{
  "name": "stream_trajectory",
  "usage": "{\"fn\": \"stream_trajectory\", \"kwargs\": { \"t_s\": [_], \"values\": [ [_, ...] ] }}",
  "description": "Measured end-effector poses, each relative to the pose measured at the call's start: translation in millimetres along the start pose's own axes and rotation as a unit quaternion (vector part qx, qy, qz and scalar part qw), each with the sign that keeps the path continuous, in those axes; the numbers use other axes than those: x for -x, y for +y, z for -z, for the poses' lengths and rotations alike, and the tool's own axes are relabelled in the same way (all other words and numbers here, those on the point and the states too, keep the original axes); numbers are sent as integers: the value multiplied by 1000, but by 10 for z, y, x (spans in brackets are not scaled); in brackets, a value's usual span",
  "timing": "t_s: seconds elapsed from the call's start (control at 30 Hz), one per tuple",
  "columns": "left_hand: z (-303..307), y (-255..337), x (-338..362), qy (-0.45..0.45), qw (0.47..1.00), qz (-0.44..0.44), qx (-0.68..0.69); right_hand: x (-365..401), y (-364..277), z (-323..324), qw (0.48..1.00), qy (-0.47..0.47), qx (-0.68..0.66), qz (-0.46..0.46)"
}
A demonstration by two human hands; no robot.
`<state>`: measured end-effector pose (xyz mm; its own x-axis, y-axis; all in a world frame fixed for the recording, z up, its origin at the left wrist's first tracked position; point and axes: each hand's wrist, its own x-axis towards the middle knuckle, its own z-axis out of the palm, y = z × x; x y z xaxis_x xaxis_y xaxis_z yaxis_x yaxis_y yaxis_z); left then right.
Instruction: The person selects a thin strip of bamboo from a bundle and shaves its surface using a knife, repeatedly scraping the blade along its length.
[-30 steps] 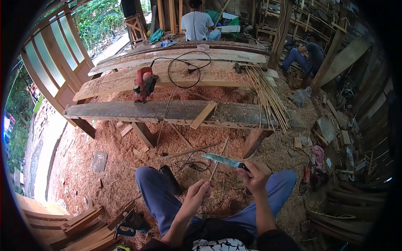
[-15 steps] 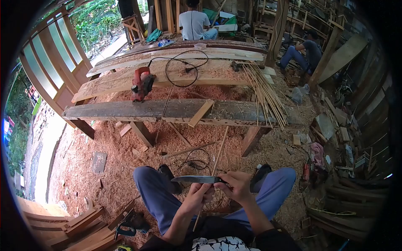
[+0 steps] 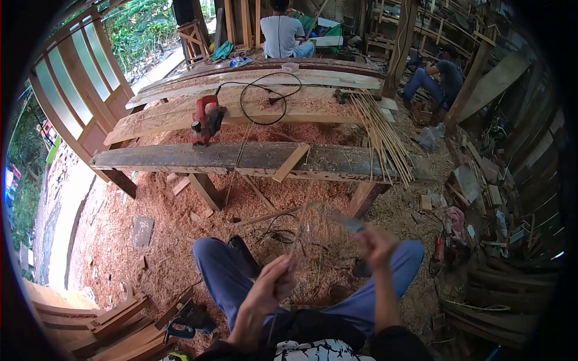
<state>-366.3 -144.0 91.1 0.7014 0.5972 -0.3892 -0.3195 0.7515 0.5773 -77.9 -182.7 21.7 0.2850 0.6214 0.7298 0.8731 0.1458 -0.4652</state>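
Observation:
In the head view my left hand [image 3: 272, 286] is closed around a thin bamboo stick [image 3: 299, 231] above my lap. The stick slants up and away from the fist, blurred by motion, and its lower end runs down toward my shirt. Off to the right, over my right knee, my right hand [image 3: 377, 245] grips a knife [image 3: 347, 222]. Its blade points up and left, smeared by movement and apart from the stick. More thin bamboo sticks [image 3: 382, 135] lie in a loose bundle on the right end of the bench.
A wooden bench [image 3: 180, 157] stretches ahead, bearing a red power planer [image 3: 206, 120], a black cord [image 3: 244, 99] and a short wood block [image 3: 291, 162]. Wood shavings [image 3: 162, 222] cover the floor. Another power tool [image 3: 186, 322] sits lower left. Two people [image 3: 280, 33] sit farther back.
My right hand has swung right and up with the knife, away from the stick. My left hand has shifted slightly left, still holding the stick.

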Motion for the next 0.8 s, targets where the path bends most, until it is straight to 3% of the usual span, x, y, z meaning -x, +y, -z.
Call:
{"fn": "stream_trajectory", "kwargs": {
  "t_s": [0.1, 0.2, 0.4, 0.6, 0.8],
  "values": [
    [164, 43, 175, 3, 999, -47, 8, -45, 182, 361, 1000, 1, 18, -12],
    [115, 20, -75, 25, 997, -76, 25, 90, -100, 191, 998, 1, -39, 44],
    [-84, -139, -309, -21, 994, -110, -16, -38, -658, -8, 990, -50, -104, 79],
    [-265, -277, -291, 8, 977, -111, -181, -225, -738, -57, 987, -42, -114, 104],
    [-158, -249, -152, 22, 966, -130, -220, -325, -546, 27, 992, -15, -49, 111]
  ]
}}
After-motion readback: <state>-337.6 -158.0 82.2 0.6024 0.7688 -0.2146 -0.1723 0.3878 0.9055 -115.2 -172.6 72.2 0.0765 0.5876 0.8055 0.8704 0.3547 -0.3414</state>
